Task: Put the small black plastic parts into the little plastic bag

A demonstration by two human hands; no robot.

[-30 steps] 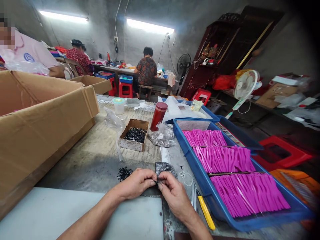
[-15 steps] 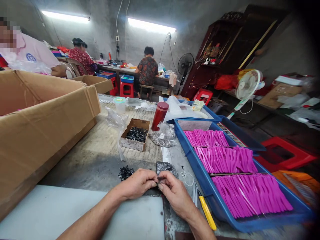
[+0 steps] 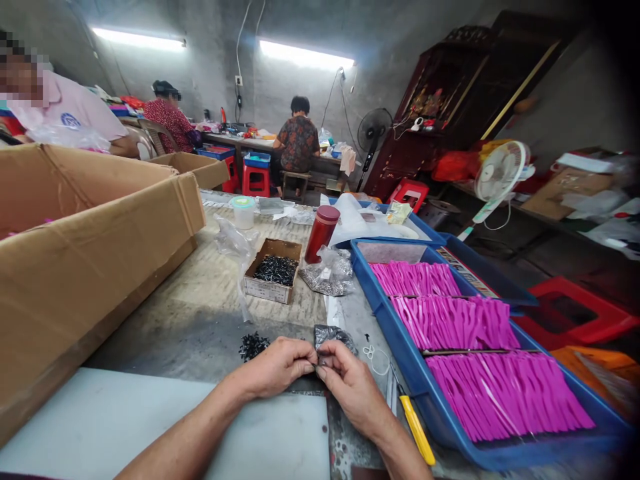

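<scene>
My left hand [image 3: 285, 360] and my right hand [image 3: 345, 373] meet at the fingertips over the table, just past the white board [image 3: 270, 427]. Each is closed in a pinch; whatever sits between the fingers is too small and hidden to name. Left of my fingers lies a pile of small black pieces [image 3: 254, 345]. A dark plastic bag [image 3: 334, 337] rests right behind my right hand. To the right are a thin white loop of cord [image 3: 379, 362] and a yellow-handled screwdriver [image 3: 417, 430].
A blue tray [image 3: 367, 303] with rows of magenta strips [image 3: 505, 393] fills the right side. A large cardboard box [image 3: 100, 247] stands left. Farther back are a small box of dark pins [image 3: 274, 290], a red canister [image 3: 323, 233] and a clear tub [image 3: 243, 213]. People sit beyond.
The view has shifted slightly, so the scene sits a little lower and further right. My hands keep the same pinched pose, fingertips together.
</scene>
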